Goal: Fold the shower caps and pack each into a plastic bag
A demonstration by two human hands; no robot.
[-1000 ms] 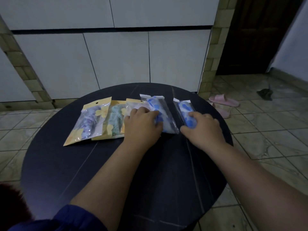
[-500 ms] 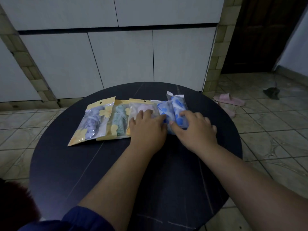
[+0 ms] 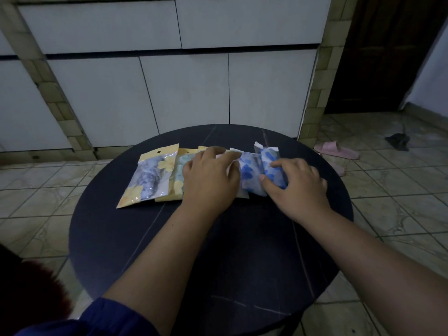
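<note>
On the round dark surface [image 3: 126, 238]: five packed clear plastic bags in a row.
Your left grip [image 3: 210, 177]: flat, fingers spread, pressing the middle bags.
Your right grip [image 3: 297, 185]: clamped on the rightmost blue-flowered bag [image 3: 272, 169].

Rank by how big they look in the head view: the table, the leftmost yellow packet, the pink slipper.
1. Table, by far the largest.
2. Yellow packet.
3. Pink slipper, though it lies farther from the camera, so its true size against the packet is unsure.
</note>
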